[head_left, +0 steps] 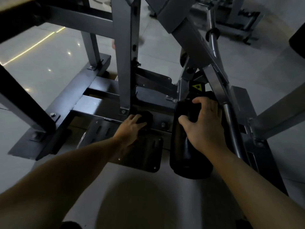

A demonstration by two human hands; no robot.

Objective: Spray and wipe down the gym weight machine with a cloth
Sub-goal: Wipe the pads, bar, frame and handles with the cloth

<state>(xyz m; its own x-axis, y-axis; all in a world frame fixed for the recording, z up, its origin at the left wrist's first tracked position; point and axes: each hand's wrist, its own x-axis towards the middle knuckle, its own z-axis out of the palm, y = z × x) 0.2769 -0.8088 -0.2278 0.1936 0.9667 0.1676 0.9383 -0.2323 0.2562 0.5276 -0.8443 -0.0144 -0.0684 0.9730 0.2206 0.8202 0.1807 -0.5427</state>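
Pressing a small dark cloth onto the base of the machine, the left hand has its fingers curled over the cloth to hold it. The cloth sits right by the foot of a gray post, where the post is bolted to the base. That spot is low and tucked in, so I think dust hides there. That may be why the arm reaches so far down.

The right hand is wrapped around a big dark bottle. Its fingers and thumb grip the upper part. It looks like the spray bottle, but the light is dim and I cannot be sure. Its flat bottom points back at the person and its top points at the machine. It is off to the right, apart from the cloth. I think it is held there so it stays out of the way of the wiping but is ready for the next spray.

A yellow sticker shows just past the bottle. The shiny floor lies all around the base.

This looks like the wiping part of the job, down at the bottom of the machine.
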